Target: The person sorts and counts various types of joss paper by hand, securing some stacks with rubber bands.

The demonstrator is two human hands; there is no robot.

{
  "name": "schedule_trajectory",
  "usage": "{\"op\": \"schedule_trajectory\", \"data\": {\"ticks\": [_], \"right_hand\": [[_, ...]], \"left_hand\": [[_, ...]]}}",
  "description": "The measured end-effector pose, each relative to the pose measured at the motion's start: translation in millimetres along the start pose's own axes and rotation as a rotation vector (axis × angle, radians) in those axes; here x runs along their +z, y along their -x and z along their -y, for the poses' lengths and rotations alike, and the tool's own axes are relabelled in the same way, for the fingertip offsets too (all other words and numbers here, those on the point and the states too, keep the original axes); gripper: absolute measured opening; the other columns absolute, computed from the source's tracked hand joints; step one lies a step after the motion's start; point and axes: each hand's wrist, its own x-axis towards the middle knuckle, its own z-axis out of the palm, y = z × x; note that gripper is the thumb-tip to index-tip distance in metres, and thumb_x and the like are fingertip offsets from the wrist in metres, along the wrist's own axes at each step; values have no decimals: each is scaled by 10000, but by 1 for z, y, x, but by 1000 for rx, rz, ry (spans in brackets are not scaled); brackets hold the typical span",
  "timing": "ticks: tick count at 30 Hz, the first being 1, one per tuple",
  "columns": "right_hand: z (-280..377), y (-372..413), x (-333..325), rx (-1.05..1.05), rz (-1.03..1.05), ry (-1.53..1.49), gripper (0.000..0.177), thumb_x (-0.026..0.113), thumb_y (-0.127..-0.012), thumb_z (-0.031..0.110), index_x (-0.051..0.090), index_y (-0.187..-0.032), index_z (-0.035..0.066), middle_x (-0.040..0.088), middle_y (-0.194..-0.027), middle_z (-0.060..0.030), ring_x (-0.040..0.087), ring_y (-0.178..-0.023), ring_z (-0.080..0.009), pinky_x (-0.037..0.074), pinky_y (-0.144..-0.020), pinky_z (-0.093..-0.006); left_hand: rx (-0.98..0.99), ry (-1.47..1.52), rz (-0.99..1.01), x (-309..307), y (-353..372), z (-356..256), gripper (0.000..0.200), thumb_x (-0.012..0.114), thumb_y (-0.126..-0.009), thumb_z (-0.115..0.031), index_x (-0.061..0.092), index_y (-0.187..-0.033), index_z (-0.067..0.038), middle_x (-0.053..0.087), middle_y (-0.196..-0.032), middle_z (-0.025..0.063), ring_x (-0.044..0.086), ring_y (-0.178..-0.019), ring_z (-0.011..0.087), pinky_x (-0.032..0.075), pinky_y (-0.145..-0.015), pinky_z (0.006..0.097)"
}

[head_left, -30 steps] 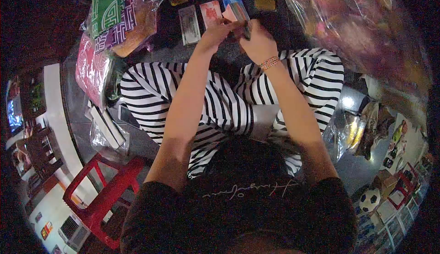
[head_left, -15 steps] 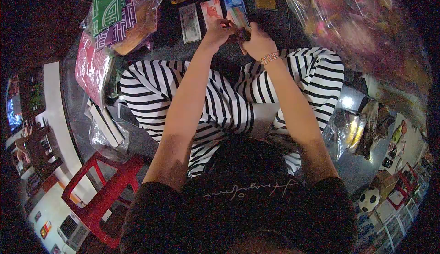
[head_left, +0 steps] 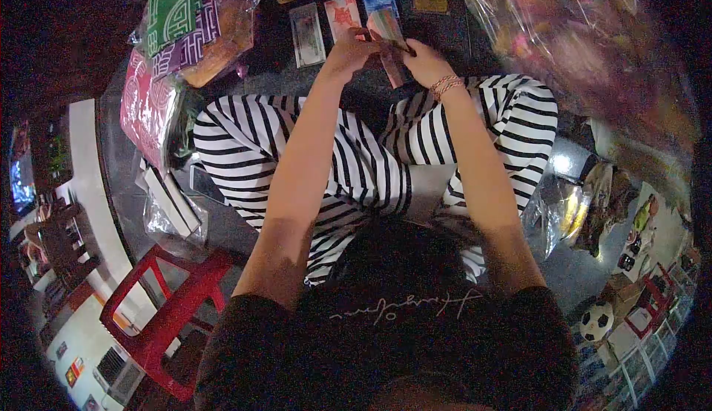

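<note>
Paper bundle point(head_left: 384, 24), long axis seemingly forward-left

Printed paper point(head_left: 385, 24) | pink, pale green | long, narrow | slanted | between left hand point(head_left: 354, 53) and right hand point(head_left: 430, 64)

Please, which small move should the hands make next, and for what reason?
Perhaps draw the paper between the left hand and right hand slightly nearer: in this view its far end overlaps the blue packet, and both hands' fingers are at it.

The held slips point(head_left: 385, 22) look like paper, the pinkish bag point(head_left: 571, 33) glossy plastic, the trousers point(head_left: 512, 125) matt cloth.
</note>
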Motion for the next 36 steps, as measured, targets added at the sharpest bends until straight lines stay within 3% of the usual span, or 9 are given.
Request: {"op": "schedule_trajectory", "data": {"ticks": [3, 5, 8, 15, 18, 27, 30, 32, 36], "right_hand": [[2, 2, -2, -29, -3, -3, 492, 466, -815, 327, 426, -1209, 35, 488, -1168, -207, 478, -1076, -327, 369, -918, -370], [5, 4, -3, -50, -2, 4, 487, 468, -808, 316, 424, -1206, 40, 493, -1150, -225, 490, -1051, -345, 378, -909, -388], [7, 5, -3, -21, -13, 25, 490, 478, -801, 314, 431, -1203, 38, 495, -1148, -223, 493, -1047, -342, 379, -908, -389], [0, -1, 0, -51, 9, -3, 477, 476, -809, 349, 469, -1170, 37, 507, -1132, -217, 502, -1031, -345, 392, -890, -388], [7, 5, -7, -66, 7, -24, 436, 472, -815, 357, 515, -1111, 40, 535, -1083, -214, 520, -993, -348, 408, -855, -392], [0, 0, -3, -106, -7, -61, 399, 485, -812, 369, 558, -1027, 41, 562, -1014, -213, 537, -945, -352, 419, -815, -394], [0, -2, -2, -94, -10, -41, 418, 488, -811, 367, 544, -1043, 24, 554, -1034, -218, 529, -968, -351, 416, -832, -390], [-3, -5, 0, -93, -3, -31, 430, 489, -810, 367, 536, -1051, 14, 549, -1045, -221, 525, -981, -351, 414, -841, -387], [1, 2, -1, -80, -54, -32, 428, 480, -811, 342, 524, -1061, -2, 542, -1059, -226, 517, -998, -351, 409, -853, -386]], "left_hand": [[76, 162, 67, -5, -18, 22, 405, 583, -707, -39, 527, -1098, -125, 564, -942, 20, 515, -770, 111, 402, -606, 224], [62, -82, 107, -5, -27, 27, 461, 614, -707, -90, 449, -1137, -106, 541, -854, 3, 480, -675, 96, 378, -534, 226], [27, 67, -46, 2, -20, 19, 506, 647, -701, -116, 401, -1144, -106, 532, -830, 6, 428, -598, 84, 344, -476, 224], [66, 183, 5, -3, -20, 24, 512, 687, -695, -139, 412, -1124, -85, 532, -842, 19, 422, -581, 85, 319, -459, 208], [-51, 57, -22, -2, -18, 17, 470, 657, -723, -134, 416, -1121, -66, 558, -887, 24, 442, -599, 85, 324, -463, 209], [94, 97, 154, -13, -22, 29, 475, 633, -730, -114, 415, -1150, -80, 574, -891, 10, 529, -783, 105, 358, -549, 178], [14, 264, 136, -8, -7, 8, 475, 616, -731, -122, 411, -1159, -109, 581, -942, 14, 535, -910, 127, 383, -626, 222], [-77, 56, 22, -2, -9, 5, 482, 615, -722, -136, 411, -1159, -129, 577, -981, 19, 531, -969, 146, 391, -679, 282], [13, 184, 95, -7, -15, 21, 461, 612, -738, -167, 414, -1152, -124, 578, -960, 19, 530, -977, 143, 390, -694, 303]]}}
